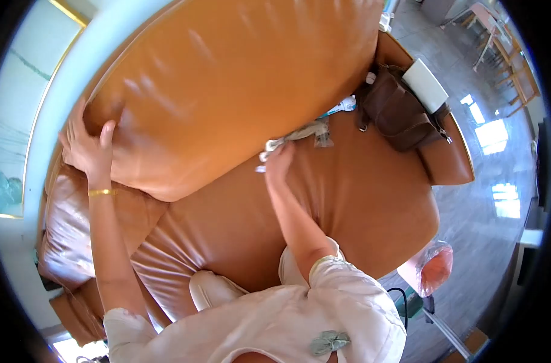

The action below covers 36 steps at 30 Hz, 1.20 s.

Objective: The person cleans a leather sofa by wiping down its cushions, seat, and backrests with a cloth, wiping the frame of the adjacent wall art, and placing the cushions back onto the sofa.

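My left hand [88, 145] lies on the left end of the tan leather back cushion [227, 78] of a sofa, its thumb and fingers spread. On the seat [360, 199], close to the cushion's lower edge, my right hand [279, 162] is closed at a small white object [269, 146]. The fingers partly cover this object, so its kind cannot be made out. A crumpled beige and clear wrapped strip [311, 131] runs rightward from it. Farther right, a white and blue item [343, 106] sticks out from beside the cushion.
A dark brown handbag [396, 109] with a white flat item [425, 85] in it leans against the sofa's right armrest [454, 157]. On the floor at the right is a pink plastic-covered thing [436, 269]. Wooden chairs [514, 75] stand farther back.
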Each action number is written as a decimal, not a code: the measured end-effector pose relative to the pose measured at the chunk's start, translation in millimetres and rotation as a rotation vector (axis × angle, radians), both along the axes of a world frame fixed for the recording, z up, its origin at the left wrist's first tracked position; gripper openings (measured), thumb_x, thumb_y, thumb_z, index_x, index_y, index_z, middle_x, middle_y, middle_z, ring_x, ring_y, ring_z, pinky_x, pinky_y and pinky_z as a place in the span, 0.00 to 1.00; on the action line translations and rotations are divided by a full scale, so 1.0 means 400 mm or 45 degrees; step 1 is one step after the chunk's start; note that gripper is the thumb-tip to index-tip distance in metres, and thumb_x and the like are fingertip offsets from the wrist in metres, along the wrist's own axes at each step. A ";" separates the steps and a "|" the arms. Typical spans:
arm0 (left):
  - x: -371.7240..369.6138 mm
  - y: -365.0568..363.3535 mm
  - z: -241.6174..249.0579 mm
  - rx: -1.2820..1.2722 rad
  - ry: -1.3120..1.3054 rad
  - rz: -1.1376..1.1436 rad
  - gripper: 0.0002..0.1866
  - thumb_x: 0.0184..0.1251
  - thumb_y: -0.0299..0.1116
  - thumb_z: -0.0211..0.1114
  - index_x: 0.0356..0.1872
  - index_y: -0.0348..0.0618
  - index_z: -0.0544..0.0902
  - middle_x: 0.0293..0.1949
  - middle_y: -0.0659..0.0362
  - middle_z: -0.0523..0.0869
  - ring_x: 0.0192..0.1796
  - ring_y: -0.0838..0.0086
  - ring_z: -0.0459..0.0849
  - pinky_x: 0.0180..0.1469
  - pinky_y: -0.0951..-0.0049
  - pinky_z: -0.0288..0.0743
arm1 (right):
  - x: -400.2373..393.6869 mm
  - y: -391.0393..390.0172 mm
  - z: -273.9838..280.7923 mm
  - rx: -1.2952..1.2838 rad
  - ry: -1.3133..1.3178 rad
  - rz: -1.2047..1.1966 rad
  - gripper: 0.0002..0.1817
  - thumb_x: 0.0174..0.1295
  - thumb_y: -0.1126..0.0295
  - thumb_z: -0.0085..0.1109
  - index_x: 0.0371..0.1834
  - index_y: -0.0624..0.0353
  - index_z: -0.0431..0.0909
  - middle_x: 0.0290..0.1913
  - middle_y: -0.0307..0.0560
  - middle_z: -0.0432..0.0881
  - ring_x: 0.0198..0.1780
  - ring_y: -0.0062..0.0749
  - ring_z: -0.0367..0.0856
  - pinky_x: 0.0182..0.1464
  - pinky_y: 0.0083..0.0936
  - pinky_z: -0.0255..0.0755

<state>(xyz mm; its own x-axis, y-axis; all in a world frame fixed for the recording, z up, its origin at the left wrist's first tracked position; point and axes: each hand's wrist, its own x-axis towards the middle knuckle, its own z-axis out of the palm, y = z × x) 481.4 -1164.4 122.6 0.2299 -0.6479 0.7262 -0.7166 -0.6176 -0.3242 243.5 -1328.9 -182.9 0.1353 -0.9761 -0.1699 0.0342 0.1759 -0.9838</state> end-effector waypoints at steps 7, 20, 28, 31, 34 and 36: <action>-0.217 -0.409 0.116 -0.012 0.405 -0.317 0.41 0.55 0.55 0.68 0.66 0.41 0.68 0.63 0.46 0.74 0.63 0.52 0.73 0.64 0.59 0.67 | 0.046 0.325 -0.112 0.643 -0.613 0.731 0.07 0.68 0.74 0.50 0.45 0.65 0.75 0.37 0.48 0.81 0.32 0.33 0.80 0.36 0.28 0.76; -0.439 -0.368 0.142 0.285 0.341 -0.210 0.24 0.62 0.53 0.64 0.32 0.37 0.83 0.21 0.50 0.80 0.29 0.51 0.78 0.34 0.58 0.72 | -0.014 0.028 -0.055 1.196 -1.322 1.163 0.20 0.61 0.58 0.60 0.44 0.65 0.77 0.38 0.51 0.83 0.33 0.31 0.83 0.31 0.29 0.79; -0.447 -0.281 0.399 0.030 0.514 -0.174 0.24 0.67 0.50 0.63 0.49 0.36 0.83 0.35 0.55 0.88 0.36 0.79 0.81 0.41 0.75 0.76 | -0.056 0.027 0.103 0.732 -0.915 1.376 0.21 0.61 0.55 0.62 0.39 0.66 0.82 0.35 0.52 0.85 0.33 0.33 0.84 0.31 0.28 0.79; -0.346 -0.192 0.594 -0.080 0.579 0.147 0.26 0.71 0.50 0.58 0.60 0.40 0.78 0.49 0.54 0.85 0.48 0.73 0.83 0.53 0.76 0.75 | -0.058 0.068 0.175 0.634 -1.019 1.494 0.17 0.60 0.62 0.66 0.45 0.65 0.82 0.36 0.46 0.86 0.33 0.26 0.83 0.33 0.22 0.77; -0.258 -0.050 0.734 -0.059 0.454 0.303 0.27 0.73 0.49 0.55 0.61 0.37 0.75 0.52 0.47 0.82 0.52 0.65 0.81 0.56 0.70 0.74 | -0.047 0.079 0.180 0.603 -0.815 1.564 0.11 0.63 0.71 0.63 0.47 0.63 0.82 0.36 0.41 0.84 0.36 0.19 0.79 0.38 0.19 0.73; -0.204 0.088 0.817 -0.242 0.425 0.443 0.27 0.72 0.49 0.55 0.57 0.32 0.77 0.50 0.42 0.82 0.49 0.59 0.81 0.53 0.65 0.75 | -0.016 0.069 0.120 0.620 -0.519 1.347 0.11 0.65 0.73 0.60 0.49 0.65 0.80 0.35 0.39 0.83 0.36 0.18 0.78 0.39 0.18 0.71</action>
<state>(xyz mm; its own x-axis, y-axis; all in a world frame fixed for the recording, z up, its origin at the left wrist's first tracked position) 399.6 -1129.3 449.4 0.6475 -0.3560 0.6738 -0.5039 -0.8633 0.0281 237.1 -1301.3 -134.9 0.9484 -0.2005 -0.2454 -0.0591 0.6489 -0.7585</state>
